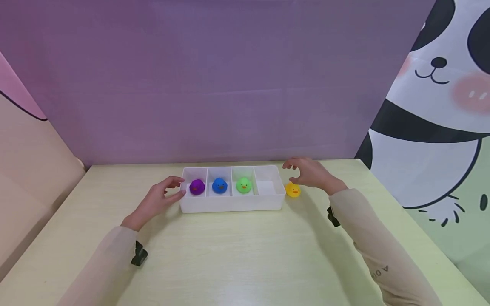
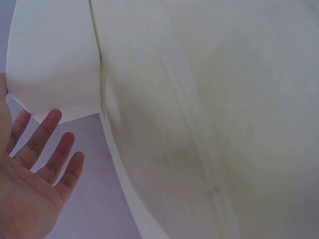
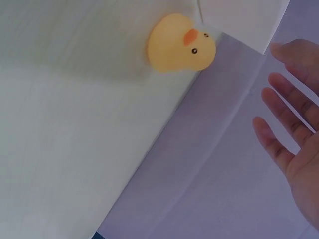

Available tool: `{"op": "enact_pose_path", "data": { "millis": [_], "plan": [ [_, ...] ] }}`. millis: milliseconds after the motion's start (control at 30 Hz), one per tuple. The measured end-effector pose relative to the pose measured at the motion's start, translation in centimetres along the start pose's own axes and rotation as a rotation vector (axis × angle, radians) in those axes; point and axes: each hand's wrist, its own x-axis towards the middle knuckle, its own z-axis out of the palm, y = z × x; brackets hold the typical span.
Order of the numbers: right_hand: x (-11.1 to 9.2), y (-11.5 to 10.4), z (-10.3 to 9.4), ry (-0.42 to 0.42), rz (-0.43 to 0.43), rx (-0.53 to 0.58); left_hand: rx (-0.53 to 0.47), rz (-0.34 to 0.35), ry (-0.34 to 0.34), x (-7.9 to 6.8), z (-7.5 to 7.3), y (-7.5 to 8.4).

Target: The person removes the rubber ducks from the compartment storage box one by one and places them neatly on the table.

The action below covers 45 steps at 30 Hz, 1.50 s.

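A white box with divided compartments stands on the table, seen end-on in the left wrist view. From left to right it holds a purple duck, a blue duck and a green duck; the rightmost compartment is bare. My left hand is at the box's left end, thumb and fingertips at its edge, fingers spread. Just outside the right end sits a yellow rubber duck, upright on the table. Above and behind this duck is my right hand, fingers loosely bent, holding nothing; the right wrist view shows it apart from the duck.
The pale wooden table extends in front of the box. A purple backdrop rises behind the table's far edge. To the right is a panda-printed panel, and a pale wall borders the left side.
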Motion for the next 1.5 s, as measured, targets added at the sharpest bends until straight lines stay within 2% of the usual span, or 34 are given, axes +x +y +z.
{"op": "enact_pose_path", "data": {
  "millis": [200,600,1067,1500],
  "plan": [
    [0.7,-0.9,0.3,-0.001,-0.04,0.011,0.006,0.003,0.011,0.1,0.1,-0.1],
    [2.0,-3.1,1.2,-0.035,-0.052,0.051,0.012,0.005,0.011,0.1,0.2,-0.2],
    [3.6,-5.0,2.5,-0.004,-0.14,0.059,0.014,-0.004,0.009,0.0,0.1,0.0],
    [5.2,-7.1,3.2,-0.04,-0.166,0.074,0.019,-0.01,0.002,0.0,0.0,0.0]
  ]
}}
